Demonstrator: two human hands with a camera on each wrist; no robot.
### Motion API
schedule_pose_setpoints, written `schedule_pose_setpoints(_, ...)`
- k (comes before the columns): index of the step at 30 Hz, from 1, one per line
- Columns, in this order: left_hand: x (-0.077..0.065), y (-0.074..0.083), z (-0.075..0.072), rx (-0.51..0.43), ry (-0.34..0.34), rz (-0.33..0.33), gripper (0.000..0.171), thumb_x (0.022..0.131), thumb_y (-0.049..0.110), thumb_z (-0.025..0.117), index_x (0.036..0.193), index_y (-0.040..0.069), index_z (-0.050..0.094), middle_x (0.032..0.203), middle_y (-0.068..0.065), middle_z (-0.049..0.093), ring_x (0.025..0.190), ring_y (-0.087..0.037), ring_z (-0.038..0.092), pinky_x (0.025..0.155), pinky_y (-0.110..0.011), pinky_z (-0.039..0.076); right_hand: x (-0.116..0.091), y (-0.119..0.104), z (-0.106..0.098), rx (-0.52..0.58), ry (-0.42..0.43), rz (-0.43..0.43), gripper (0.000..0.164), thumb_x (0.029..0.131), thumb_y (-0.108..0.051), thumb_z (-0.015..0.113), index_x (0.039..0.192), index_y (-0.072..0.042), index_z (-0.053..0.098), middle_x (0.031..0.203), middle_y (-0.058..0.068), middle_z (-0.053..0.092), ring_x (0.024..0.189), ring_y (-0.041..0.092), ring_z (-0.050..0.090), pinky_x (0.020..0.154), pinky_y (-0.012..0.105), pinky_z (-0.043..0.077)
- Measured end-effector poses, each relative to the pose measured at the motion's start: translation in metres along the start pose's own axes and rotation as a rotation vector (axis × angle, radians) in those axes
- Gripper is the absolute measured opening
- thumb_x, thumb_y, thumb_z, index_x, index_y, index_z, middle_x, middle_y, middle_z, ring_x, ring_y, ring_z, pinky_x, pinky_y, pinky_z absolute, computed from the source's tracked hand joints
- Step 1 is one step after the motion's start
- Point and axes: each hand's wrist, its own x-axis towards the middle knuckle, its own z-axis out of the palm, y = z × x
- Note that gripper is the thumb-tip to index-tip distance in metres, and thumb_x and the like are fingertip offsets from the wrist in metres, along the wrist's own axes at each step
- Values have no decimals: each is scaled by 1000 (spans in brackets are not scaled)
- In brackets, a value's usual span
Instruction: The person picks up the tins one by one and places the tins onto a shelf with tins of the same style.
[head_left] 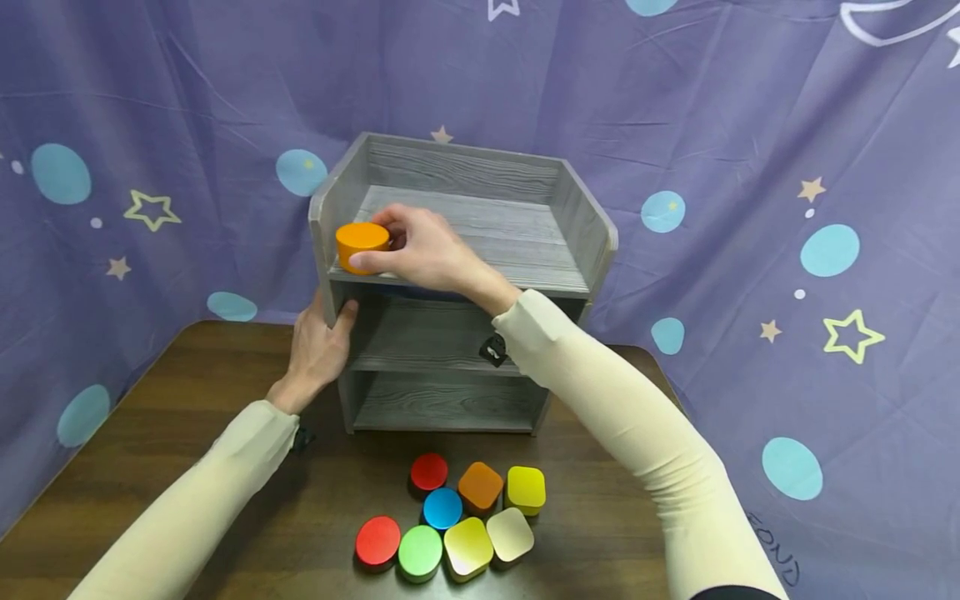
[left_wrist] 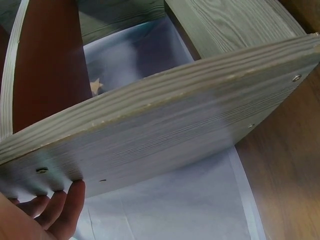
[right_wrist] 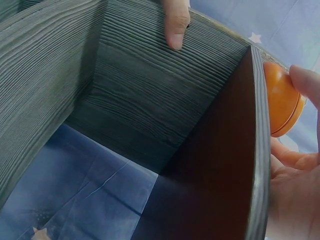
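A grey wood-grain shelf unit (head_left: 480, 225) stands on the table, with a walled top and lower compartments. At the front left of its top, my right hand (head_left: 431, 250) holds an orange round block (head_left: 363, 237) between thumb and fingers. The right wrist view shows this block (right_wrist: 281, 102) beside the top board's front edge; whether it touches the board I cannot tell. Lower down, my left hand (head_left: 318, 350) grips the unit's left side panel (left_wrist: 150, 135). Its thumb (right_wrist: 176, 30) lies on the inner face, and its fingers (left_wrist: 67, 210) press the outer face.
Several blocks sit grouped on the brown wooden table (head_left: 285, 517) before the shelf: round ones such as a red block (head_left: 378, 541), a green block (head_left: 421, 552) and a blue block (head_left: 442, 508), and rounded square ones like a yellow block (head_left: 468, 546). A purple patterned curtain (head_left: 465, 50) hangs behind.
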Motion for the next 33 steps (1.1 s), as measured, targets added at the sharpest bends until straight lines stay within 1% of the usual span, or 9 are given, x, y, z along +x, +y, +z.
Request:
schedule_pose_setpoints(7, -1, 0, 1, 3, 5, -3, 61, 106, 37, 53, 153, -1, 49, 144, -39, 63, 133, -61, 60, 109, -71, 44, 0, 0, 0, -27, 3, -5, 50, 95, -38, 83, 134, -8, 69, 114, 3, 81, 97, 11, 72, 84, 20, 51)
schedule_pose_setpoints(15, -1, 1, 2, 6, 9, -11, 58, 106, 34, 55, 153, 0, 50, 144, -38, 64, 133, -61, 60, 110, -71, 44, 0, 0, 1, -33, 6, -7, 51, 96, -37, 82, 136, -9, 69, 114, 3, 80, 96, 11, 72, 84, 21, 51)
schedule_pose_setpoints(16, -1, 1, 3, 6, 7, -15, 58, 106, 34, 55, 153, 0, 50, 145, -38, 64, 134, -61, 59, 110, -70, 44, -1, 0, 2, -38, 6, -2, 53, 96, -38, 83, 138, -9, 68, 116, 4, 80, 97, 12, 73, 85, 22, 52)
schedule_pose_setpoints(19, -1, 3, 2, 13, 1, -22, 56, 106, 33, 54, 151, -1, 51, 144, -38, 64, 134, -61, 59, 109, -71, 44, -3, 2, 3, -25, 15, 38, 67, 94, -41, 84, 148, -8, 62, 127, 6, 80, 107, 13, 76, 91, 22, 55)
schedule_pose_setpoints(21, -1, 3, 2, 15, -3, -22, 56, 107, 33, 54, 150, -1, 52, 144, -38, 64, 134, -61, 59, 109, -71, 44, -6, 3, 3, -12, 29, 69, 77, 93, -43, 85, 155, -8, 57, 133, 6, 79, 114, 15, 76, 96, 25, 57)
schedule_pose_setpoints(23, -1, 2, 2, 19, -3, -16, 56, 107, 33, 54, 149, -2, 51, 144, -39, 64, 133, -62, 59, 108, -72, 45, -9, 5, 2, 7, 49, 93, 84, 92, -45, 86, 159, -8, 52, 136, 5, 78, 118, 15, 76, 100, 29, 58)
schedule_pose_setpoints(27, 1, 1, 1, 13, 1, -10, 56, 107, 32, 55, 151, -2, 50, 146, -38, 62, 134, -62, 59, 110, -71, 44, -17, 9, -2, 29, 70, 96, 85, 92, -45, 86, 160, -9, 51, 135, 2, 79, 120, 16, 75, 103, 34, 59)
schedule_pose_setpoints(30, 1, 2, 1, 5, 3, -15, 57, 106, 31, 55, 154, -1, 49, 150, -37, 60, 136, -61, 58, 112, -71, 44, -24, 11, -4, 46, 84, 90, 85, 91, -45, 87, 160, -9, 51, 135, 3, 79, 122, 18, 74, 106, 37, 58)
schedule_pose_setpoints(33, 1, 1, 1, 3, 2, -24, 58, 106, 31, 55, 154, -1, 49, 150, -38, 60, 136, -61, 57, 112, -70, 43, -32, 13, -6, 59, 108, 82, 84, 91, -43, 87, 159, -9, 52, 135, 4, 79, 122, 20, 73, 108, 40, 57)
